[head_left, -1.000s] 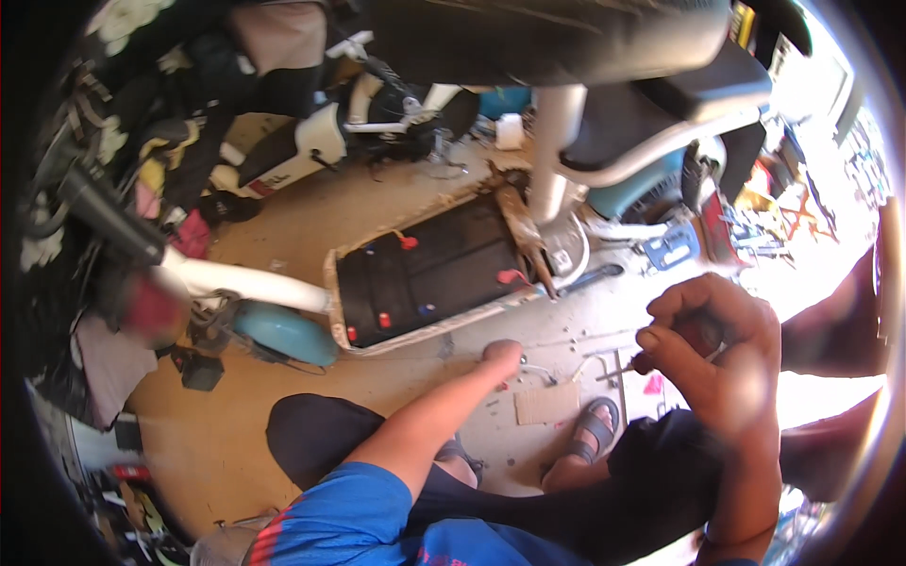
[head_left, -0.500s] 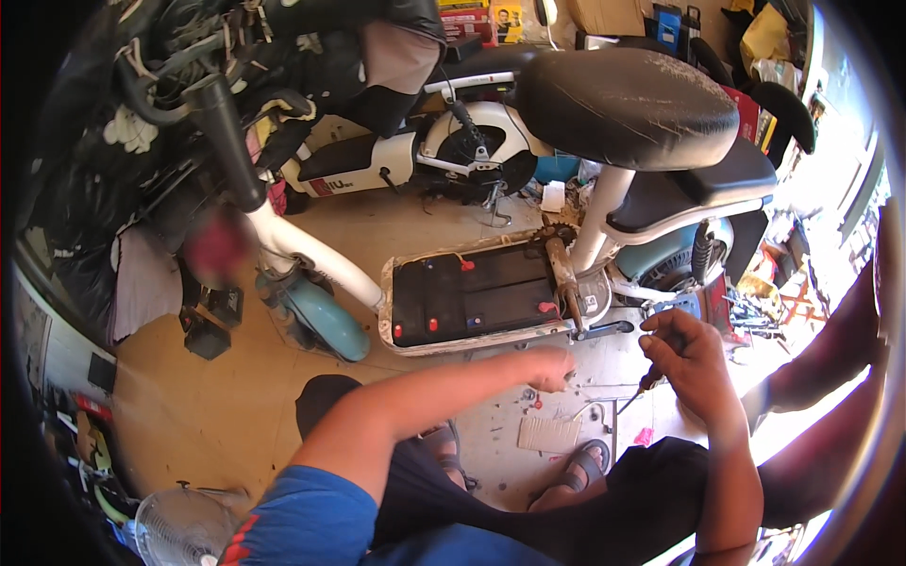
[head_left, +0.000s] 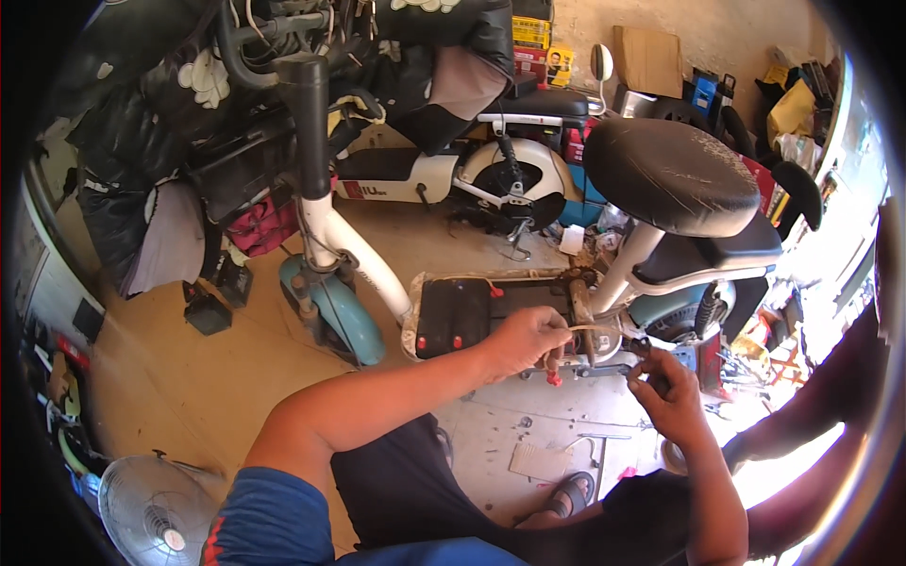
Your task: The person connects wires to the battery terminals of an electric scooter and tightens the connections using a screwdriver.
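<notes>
In front of me stands a small white-framed electric bike (head_left: 363,274) with its battery box (head_left: 410,332) uncovered. Black batteries (head_left: 451,313) with red terminal caps lie inside it. My left hand (head_left: 524,347) is over the near edge of the box, its fingers pinched on a pale wire (head_left: 593,327). A red piece (head_left: 553,378) hangs just below these fingers. Close by on the right, my right hand (head_left: 668,391) is closed near the crank. Something dark shows at its fingertips, too small to name.
Cardboard (head_left: 540,460) and small loose parts lie on the floor by my sandalled foot (head_left: 571,492). The padded saddle (head_left: 675,177) overhangs the back right. A fan (head_left: 156,509) stands at the lower left. Another white bike (head_left: 396,174) is parked behind. Another person's legs (head_left: 793,424) are at right.
My left hand has risen from over the floor to the battery box, now with the wire in it. My right hand has moved slightly lower, with its fingertips beside the crank. The view has shifted.
</notes>
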Available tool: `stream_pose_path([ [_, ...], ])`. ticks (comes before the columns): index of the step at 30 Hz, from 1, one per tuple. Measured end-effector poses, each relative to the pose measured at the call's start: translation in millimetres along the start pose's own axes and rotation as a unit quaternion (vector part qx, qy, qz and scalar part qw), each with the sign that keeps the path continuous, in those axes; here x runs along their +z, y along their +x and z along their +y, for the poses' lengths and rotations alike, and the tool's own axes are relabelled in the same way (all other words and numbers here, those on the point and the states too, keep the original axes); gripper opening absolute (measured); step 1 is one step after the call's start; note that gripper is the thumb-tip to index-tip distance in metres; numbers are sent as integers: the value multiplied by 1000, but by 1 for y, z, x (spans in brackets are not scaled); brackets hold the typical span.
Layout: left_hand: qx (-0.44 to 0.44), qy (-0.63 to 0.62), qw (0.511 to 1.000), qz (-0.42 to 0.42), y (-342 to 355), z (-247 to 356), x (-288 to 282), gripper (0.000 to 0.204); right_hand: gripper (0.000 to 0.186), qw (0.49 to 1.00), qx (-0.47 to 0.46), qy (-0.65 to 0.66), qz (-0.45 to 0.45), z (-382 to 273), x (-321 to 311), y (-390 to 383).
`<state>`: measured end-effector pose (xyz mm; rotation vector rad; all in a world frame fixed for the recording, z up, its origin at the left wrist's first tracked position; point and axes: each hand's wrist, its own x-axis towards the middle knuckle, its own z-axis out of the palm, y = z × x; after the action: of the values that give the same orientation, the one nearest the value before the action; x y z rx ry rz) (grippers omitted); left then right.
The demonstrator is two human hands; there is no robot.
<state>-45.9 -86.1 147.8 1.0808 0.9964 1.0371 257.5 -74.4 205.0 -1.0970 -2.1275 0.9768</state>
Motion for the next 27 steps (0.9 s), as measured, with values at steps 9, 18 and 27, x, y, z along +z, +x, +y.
stream_pose_path([
  [9, -49, -18, 998, 29, -16, -39, 3, 24, 26, 992, 16, 91, 92, -10, 30, 29],
  [18, -227, -147, 958, -91, -44, -34, 6, 28, 15, 975, 15, 158, 156, -10, 41, 37],
  [27, -232, -191, 949, -97, -30, -31, -27, 24, 30, 979, -32, 85, 183, -2, 43, 40],
])
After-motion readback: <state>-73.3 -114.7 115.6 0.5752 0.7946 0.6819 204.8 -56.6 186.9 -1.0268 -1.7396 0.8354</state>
